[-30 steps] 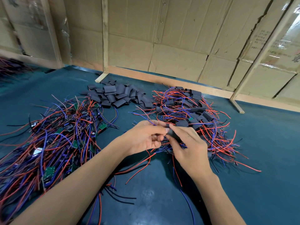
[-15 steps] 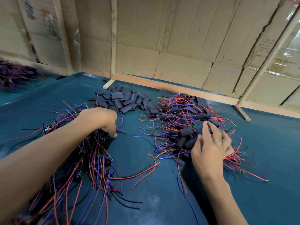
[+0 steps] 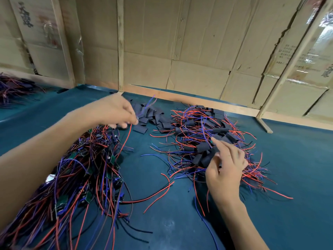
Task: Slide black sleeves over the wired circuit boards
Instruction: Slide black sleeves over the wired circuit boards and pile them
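My left hand (image 3: 115, 112) is pinching a red-and-blue wired circuit board (image 3: 137, 121), blurred, beside the loose flat black sleeves (image 3: 151, 116). My right hand (image 3: 225, 165), fingers loosely spread, is touching the sleeved boards pile (image 3: 203, 147).

Left hand (image 3: 115, 112) motion-blurred; fingertips smeared, so the grip on the red and purple wires (image 3: 126, 139) at them can't be confirmed. Bare-board pile (image 3: 77, 177) runs off the bottom-left edge, part hidden under the left forearm. Right hand (image 3: 225, 166) covers part of the sleeved pile (image 3: 207, 134). Far-left wire heap (image 3: 12, 91) cut by the edge. Carton print (image 3: 26, 15) too blurred to read.
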Action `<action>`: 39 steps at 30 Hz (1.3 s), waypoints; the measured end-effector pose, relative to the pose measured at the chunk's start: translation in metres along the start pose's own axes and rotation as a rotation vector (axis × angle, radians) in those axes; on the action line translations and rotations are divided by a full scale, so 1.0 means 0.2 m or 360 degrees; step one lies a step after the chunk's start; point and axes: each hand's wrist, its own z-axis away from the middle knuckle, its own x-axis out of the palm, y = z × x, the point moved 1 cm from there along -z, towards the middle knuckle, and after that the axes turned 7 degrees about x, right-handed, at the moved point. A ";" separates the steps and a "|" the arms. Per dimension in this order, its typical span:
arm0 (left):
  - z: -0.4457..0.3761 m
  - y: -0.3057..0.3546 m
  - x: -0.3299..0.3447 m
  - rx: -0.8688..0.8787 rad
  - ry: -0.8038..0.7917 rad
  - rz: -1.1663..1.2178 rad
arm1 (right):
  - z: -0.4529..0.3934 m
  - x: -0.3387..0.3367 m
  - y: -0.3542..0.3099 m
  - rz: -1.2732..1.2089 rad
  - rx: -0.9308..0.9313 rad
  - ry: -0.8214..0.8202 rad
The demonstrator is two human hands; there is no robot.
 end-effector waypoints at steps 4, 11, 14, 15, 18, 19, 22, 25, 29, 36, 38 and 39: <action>-0.02 0.08 -0.12 0.0291 0.0445 0.0203 | 0.00 -0.01 0.01 -0.0054 -0.0002 0.0011; 0.05 0.17 -0.07 0.0538 -0.0381 0.1416 | 0.00 -0.01 -0.03 -0.0804 0.0393 -0.0294; 0.08 0.16 0.06 0.0491 -0.0691 0.1496 | 0.00 -0.01 -0.08 -0.1329 0.0669 -0.0538; 0.08 0.14 0.11 0.0467 -0.0757 0.1505 | -0.01 -0.01 -0.09 -0.1462 0.0773 -0.0645; 0.11 0.10 0.29 0.0404 -0.0918 0.1417 | -0.02 0.01 -0.12 -0.1615 0.0961 -0.1062; 0.12 0.08 0.35 0.0392 -0.0974 0.1378 | -0.01 0.01 -0.13 -0.1608 0.0949 -0.1160; 0.15 0.04 0.50 0.0372 -0.1129 0.1278 | 0.02 0.02 -0.18 -0.1586 0.0879 -0.1281; 0.18 0.03 0.60 0.0314 -0.1191 0.1189 | 0.04 0.02 -0.20 -0.1615 0.0933 -0.1282; 0.20 0.03 0.68 0.0289 -0.1167 0.1155 | 0.02 0.01 -0.16 -0.1665 0.1005 -0.1313; 0.20 0.06 0.74 0.0202 -0.1281 0.1085 | -0.01 0.00 -0.12 -0.2020 0.1230 -0.1515; 0.19 0.09 0.75 0.0166 -0.1279 0.1006 | -0.01 -0.01 -0.11 -0.2219 0.1329 -0.1465; 0.18 0.09 0.73 0.0152 -0.1269 0.0952 | -0.02 -0.01 -0.11 -0.2303 0.1394 -0.1430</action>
